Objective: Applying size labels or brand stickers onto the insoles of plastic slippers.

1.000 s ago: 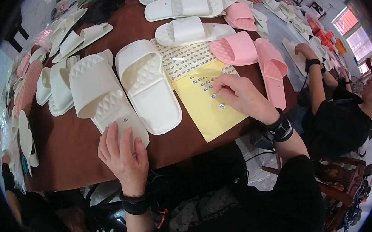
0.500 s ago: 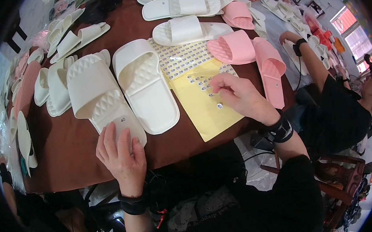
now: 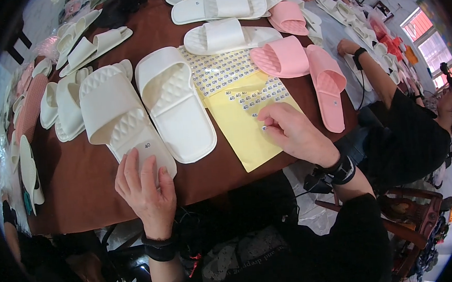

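Note:
My left hand (image 3: 150,191) lies on the heel end of a large white slide slipper (image 3: 122,109), its fingers stretched out beside a small round printed sticker (image 3: 147,145) on the footbed. Right of that slipper is its white counterpart (image 3: 184,136). Over a yellow sticker backing sheet (image 3: 249,152), my right hand (image 3: 300,134) has curled fingers, closed in a pinch at another small round sticker (image 3: 264,128). That sticker is partly covered by the thumb, and I cannot tell whether it has left the sheet. Rows of stickers (image 3: 221,68) fill the sheet's upper part.
Pink slippers (image 3: 286,58) sit right of the sheet, and a white slipper (image 3: 229,36) overlaps its far edge. More white slippers (image 3: 93,48) lie at the left and back of the brown-covered table (image 3: 95,187). A co-worker (image 3: 406,133) in black sits at the right.
My right hand has come down and slightly nearer on the sheet, bringing its thumb onto the loose-standing sticker. More sticker rows show above it. My left hand stays on the slipper.

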Demonstrator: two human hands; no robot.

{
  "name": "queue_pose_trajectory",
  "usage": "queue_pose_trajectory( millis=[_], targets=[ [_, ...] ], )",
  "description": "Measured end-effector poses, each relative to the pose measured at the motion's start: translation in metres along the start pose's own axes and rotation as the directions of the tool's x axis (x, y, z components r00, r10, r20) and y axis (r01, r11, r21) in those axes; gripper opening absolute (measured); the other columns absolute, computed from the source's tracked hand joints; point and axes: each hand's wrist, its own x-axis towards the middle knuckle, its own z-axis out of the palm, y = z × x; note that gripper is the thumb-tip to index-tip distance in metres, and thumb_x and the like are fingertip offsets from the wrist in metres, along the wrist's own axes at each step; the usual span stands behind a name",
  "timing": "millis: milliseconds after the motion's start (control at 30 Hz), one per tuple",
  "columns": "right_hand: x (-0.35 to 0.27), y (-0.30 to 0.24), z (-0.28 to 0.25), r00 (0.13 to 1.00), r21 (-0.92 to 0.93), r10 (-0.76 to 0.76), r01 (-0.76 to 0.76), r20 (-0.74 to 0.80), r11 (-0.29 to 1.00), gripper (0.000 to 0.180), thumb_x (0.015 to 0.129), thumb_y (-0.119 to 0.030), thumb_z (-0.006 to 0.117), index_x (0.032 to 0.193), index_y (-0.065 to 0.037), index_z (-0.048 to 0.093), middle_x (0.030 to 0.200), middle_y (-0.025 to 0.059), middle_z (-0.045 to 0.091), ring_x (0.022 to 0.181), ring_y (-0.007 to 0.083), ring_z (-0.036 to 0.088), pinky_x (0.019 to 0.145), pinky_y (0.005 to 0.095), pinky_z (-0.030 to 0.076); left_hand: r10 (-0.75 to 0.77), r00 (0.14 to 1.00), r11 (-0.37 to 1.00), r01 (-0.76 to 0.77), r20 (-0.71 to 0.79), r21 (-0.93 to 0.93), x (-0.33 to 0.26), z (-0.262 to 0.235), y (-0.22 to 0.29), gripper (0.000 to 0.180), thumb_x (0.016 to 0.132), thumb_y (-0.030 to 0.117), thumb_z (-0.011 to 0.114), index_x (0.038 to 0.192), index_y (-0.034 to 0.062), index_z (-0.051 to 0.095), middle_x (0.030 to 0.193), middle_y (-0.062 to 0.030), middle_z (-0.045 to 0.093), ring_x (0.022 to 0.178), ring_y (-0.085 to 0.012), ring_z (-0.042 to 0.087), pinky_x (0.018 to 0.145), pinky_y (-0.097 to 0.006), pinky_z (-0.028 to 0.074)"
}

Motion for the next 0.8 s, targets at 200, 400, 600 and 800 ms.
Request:
queue_pose_trajectory(
  millis=[200, 400, 600, 800],
  targets=[
    [0.002, -0.013, 0.000, 0.998, -0.054, -0.054, 0.052, -0.040, 0.997, 0.021, 0.085, 0.000, 0.061, 0.105, -0.001, 0.056, 0.092, 0.0141, 0.059, 0.085, 0.0307, 0.059, 0.077, 0.0385, 0.049, -0.025, 1.000, 1.000, 0.025, -0.011, 0.003, -0.001, -0.005, 0.000, 0.030, 0.078, 0.009, 0.067, 0.108, 0.0062, 0.064, 0.130, -0.0164, 0.056, 0.121, -0.0377, 0.052, 0.101, -0.049, 0.038],
    [0.026, -0.029, -0.011, 0.997, 0.125, 0.013, -0.022, 0.076, 0.992, 0.018, 0.085, 0.004, 0.061, 0.103, -0.001, 0.056, 0.087, 0.0057, 0.055, 0.077, 0.0139, 0.054, 0.072, 0.0271, 0.047, -0.008, 0.999, 1.000, 0.008, 0.037, -0.010, 0.003, -0.008, 0.004, 0.028, 0.084, 0.009, 0.064, 0.111, 0.0088, 0.067, 0.134, -0.0144, 0.055, 0.126, -0.0381, 0.048, 0.105, -0.049, 0.035],
    [0.094, -0.061, 0.015, 0.936, 0.160, -0.286, 0.256, 0.205, 0.953, 0.018, 0.088, -0.001, 0.059, 0.106, -0.002, 0.055, 0.089, 0.0106, 0.059, 0.083, 0.0240, 0.060, 0.074, 0.0331, 0.049, -0.011, 1.000, 0.999, 0.011, 0.015, -0.036, 0.004, -0.007, 0.004, 0.026, 0.082, 0.008, 0.066, 0.108, 0.0087, 0.069, 0.132, -0.0140, 0.057, 0.124, -0.0379, 0.049, 0.104, -0.049, 0.035],
    [0.135, -0.067, 0.048, 0.850, -0.012, -0.342, 0.378, 0.400, 0.926, 0.015, 0.089, -0.005, 0.055, 0.103, -0.003, 0.054, 0.088, 0.0182, 0.061, 0.092, 0.0376, 0.060, 0.079, 0.0446, 0.048, -0.019, 1.000, 0.998, 0.018, -0.018, -0.066, 0.004, -0.009, 0.004, 0.024, 0.079, 0.007, 0.068, 0.104, 0.0062, 0.068, 0.127, -0.0136, 0.059, 0.122, -0.0371, 0.051, 0.103, -0.049, 0.036]
  ],
)
